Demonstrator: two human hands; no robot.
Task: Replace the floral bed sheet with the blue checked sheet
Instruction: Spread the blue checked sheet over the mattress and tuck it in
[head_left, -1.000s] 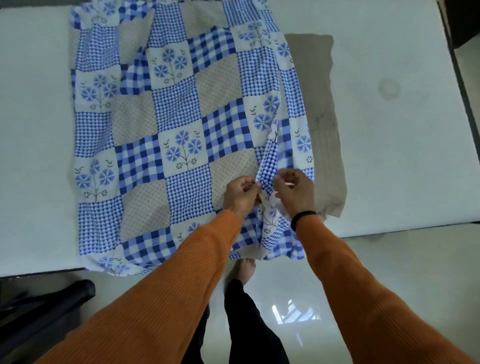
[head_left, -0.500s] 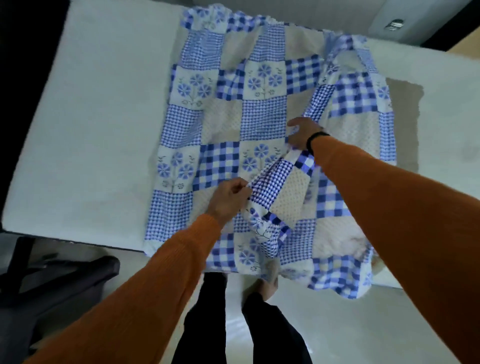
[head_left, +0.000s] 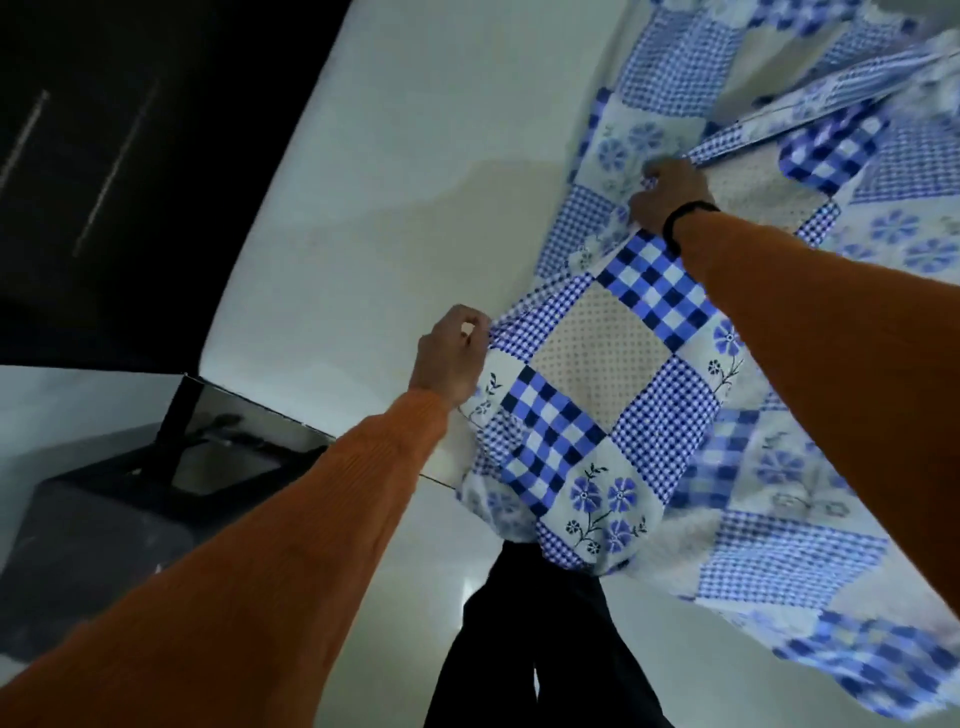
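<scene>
Both hands pinch one edge of the blue checked sheet (head_left: 613, 395), left hand (head_left: 453, 358) at seven o'clock from the right hand (head_left: 670, 195), so that edge runs toward one o'clock across the bare white bed (head_left: 415, 156), most cloth bunched rightward.

Both my arms are covered in long orange sleeves (head_left: 322, 530) of a finely ribbed knit, reaching down to the wrists. My left hand (head_left: 451, 353) is bare, nothing on the wrist. My right hand (head_left: 670, 195) has a thin black band (head_left: 685, 215) round the wrist (a plain loop, no face or markings I can make out). Below, my legs are in dark trousers (head_left: 524, 639).
</scene>
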